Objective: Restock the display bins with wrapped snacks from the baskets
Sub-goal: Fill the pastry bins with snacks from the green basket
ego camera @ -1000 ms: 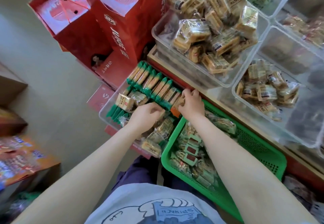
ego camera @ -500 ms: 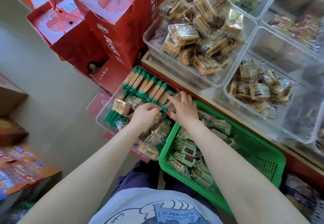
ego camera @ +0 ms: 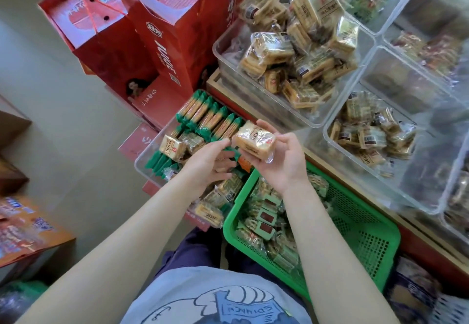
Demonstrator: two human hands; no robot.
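Note:
My right hand (ego camera: 281, 161) holds a tan wrapped snack (ego camera: 253, 141) above the low clear bin (ego camera: 142, 163), fingers curled round its far end. My left hand (ego camera: 208, 161) hovers just left of it, fingertips near the packet's left edge, holding nothing that I can see. The low bin holds green-ended biscuit packs (ego camera: 210, 118) in a row and loose tan packets. Under my right forearm sits the green basket (ego camera: 368, 242) with green wrapped snacks (ego camera: 266, 224). Above it, a clear display bin (ego camera: 223, 52) is heaped with tan snack packets.
Red gift bags (ego camera: 152, 31) stand at the back left against the shelf. More clear bins (ego camera: 411, 179) with small wrapped snacks fill the right side. An orange carton (ego camera: 25, 229) lies on the floor at left. A wooden shelf edge (ego camera: 330, 161) runs between basket and bins.
Both hands have come up out of the low bin. My right hand now holds a tan wrapped snack lifted from it; my left hand has let go and opened.

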